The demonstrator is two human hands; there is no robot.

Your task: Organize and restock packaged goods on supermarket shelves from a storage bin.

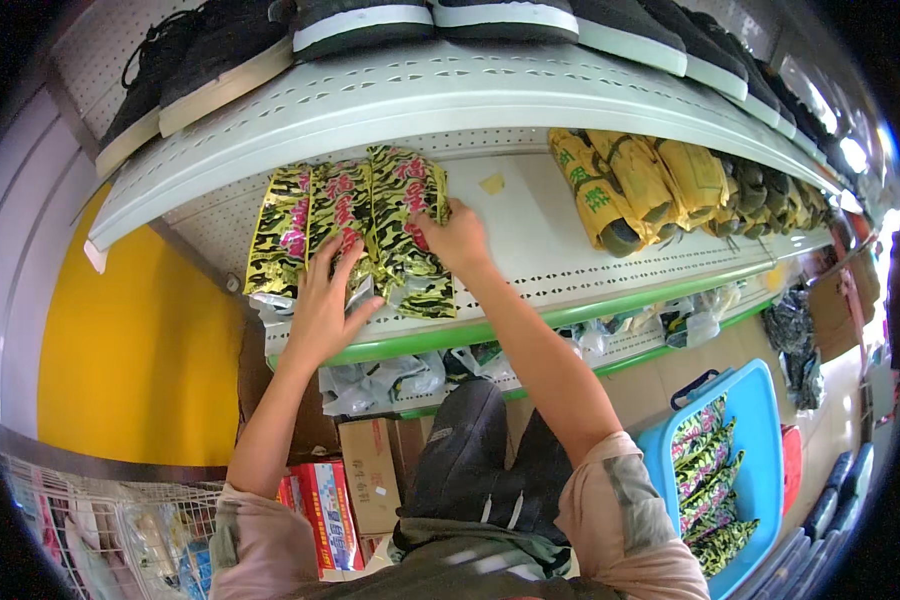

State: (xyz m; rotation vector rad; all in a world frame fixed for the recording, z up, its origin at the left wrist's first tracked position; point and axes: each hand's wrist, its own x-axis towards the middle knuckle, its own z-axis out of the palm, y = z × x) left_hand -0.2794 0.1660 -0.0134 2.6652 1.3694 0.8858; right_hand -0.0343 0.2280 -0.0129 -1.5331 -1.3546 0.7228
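Observation:
Three long camouflage-print packets with pink writing lie side by side at the left end of a white metal shelf [521, 255]. My left hand [328, 300] lies over the lower part of the middle packet [343, 191], fingers spread and thumb towards the right packet. The left packet [279, 232] is just beyond those fingers. My right hand [456, 238] grips the right packet [405, 176] at its right edge, thumb on the front. Its other fingers are partly hidden. Several similar camouflage packets [709, 480] stand in a blue plastic bin [761, 450] at lower right.
Yellow wrapped bundles [626, 180] sit farther right on the shelf. Black shoes with pale soles [364, 26] line the upper shelf [450, 82], which overhangs my hands. Plastic-bagged goods [390, 379] lie on the shelf below. A cardboard box [371, 465] and a wire basket [157, 517] stand at lower left.

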